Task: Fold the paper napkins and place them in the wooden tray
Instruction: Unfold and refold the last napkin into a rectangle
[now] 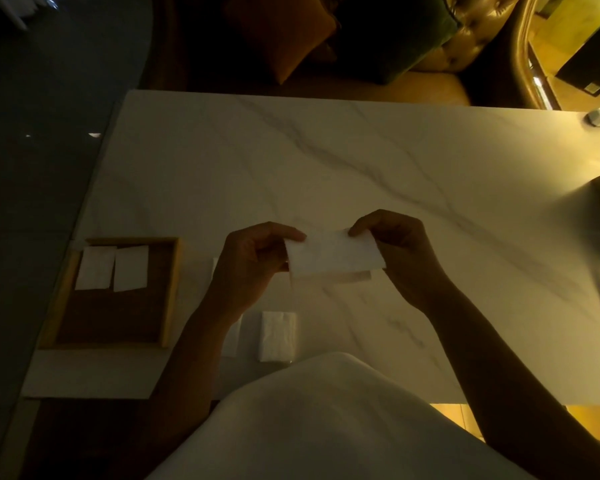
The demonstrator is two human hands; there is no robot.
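Spare napkins [278, 336] lie nearest on tabletop [361, 161] | wooden tray [172, 292] at left holds two folded napkins [130, 268] | hands: left hand [250, 261] and right hand [392, 251] pinch raised napkin [333, 256] by its ends, seemingly mid-fold | next: crease flat, carry left into tray.

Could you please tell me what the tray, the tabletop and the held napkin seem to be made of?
The tray looks like pale wood, matt rim; its darker speckled floor may be cork. The tabletop looks like marble or an imitation: white, grey veins, soft sheen. The napkin looks like thin white paper: it bends limply between left hand and right hand.
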